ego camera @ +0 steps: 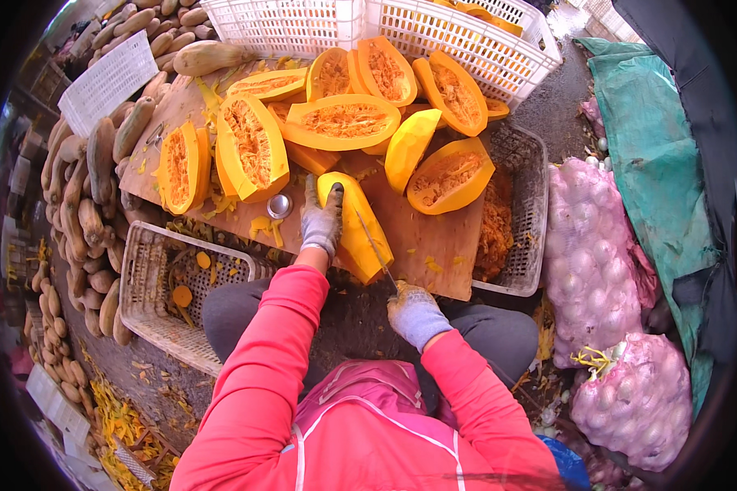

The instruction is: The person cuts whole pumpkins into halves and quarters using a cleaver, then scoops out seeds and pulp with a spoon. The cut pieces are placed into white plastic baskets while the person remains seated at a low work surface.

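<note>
A peeled orange squash (357, 230) lies lengthwise before me at the near edge of a wooden board (430, 251). My gloved left hand (322, 221) presses against its left side, the thumb on top. In my gloved right hand (416, 312) is the handle of a long thin knife (374, 245), whose blade rests along the squash's upper surface; how deep it sits, I cannot tell. Behind them lie several halved squashes (343, 121) with stringy pulp showing. A peeled piece (410, 150) leans among them. A small round metal lid or tin (279, 206) sits left of my left hand.
White plastic crates (460, 40) stand behind the board. A grey crate (531, 215) with scooped pulp (496, 230) is at the right, a dirty crate (159, 301) at the left. Unpeeled squashes (101, 159) pile up far left. Net sacks of onion-like bulbs (589, 258) stand far right.
</note>
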{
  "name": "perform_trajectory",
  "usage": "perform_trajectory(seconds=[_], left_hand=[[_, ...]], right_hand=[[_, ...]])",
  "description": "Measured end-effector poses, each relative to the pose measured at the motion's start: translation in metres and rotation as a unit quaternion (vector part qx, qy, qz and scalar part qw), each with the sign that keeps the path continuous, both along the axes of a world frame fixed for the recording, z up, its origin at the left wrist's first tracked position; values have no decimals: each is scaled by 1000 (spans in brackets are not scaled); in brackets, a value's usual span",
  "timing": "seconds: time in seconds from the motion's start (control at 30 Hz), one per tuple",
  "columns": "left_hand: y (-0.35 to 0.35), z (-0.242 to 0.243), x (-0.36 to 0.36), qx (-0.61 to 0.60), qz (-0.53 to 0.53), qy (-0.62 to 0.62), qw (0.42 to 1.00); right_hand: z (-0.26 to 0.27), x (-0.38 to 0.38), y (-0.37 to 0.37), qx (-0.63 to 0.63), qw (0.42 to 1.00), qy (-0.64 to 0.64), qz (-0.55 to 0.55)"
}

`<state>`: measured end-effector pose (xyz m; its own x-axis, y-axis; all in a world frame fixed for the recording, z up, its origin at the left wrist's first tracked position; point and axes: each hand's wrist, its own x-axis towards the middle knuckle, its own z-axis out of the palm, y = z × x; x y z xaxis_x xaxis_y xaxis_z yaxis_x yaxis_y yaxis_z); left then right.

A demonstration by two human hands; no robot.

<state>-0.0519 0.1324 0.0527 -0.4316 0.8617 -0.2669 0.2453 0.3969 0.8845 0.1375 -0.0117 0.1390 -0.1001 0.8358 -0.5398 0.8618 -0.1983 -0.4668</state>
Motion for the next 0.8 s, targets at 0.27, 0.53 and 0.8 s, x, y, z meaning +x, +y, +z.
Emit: perform_trajectory(seconds=[0.27,0.53,0.8], left_hand=[[12,23,-8,86,-211,158,961],[15,8,-15,89,-205,99,970],[20,12,-9,95,-201,120,968]], right_hand=[[6,5,-2,-16,1000,-10,0],[-13,13,-9,9,1000,-19,-1],[-69,18,-16,59,998,0,-36]])
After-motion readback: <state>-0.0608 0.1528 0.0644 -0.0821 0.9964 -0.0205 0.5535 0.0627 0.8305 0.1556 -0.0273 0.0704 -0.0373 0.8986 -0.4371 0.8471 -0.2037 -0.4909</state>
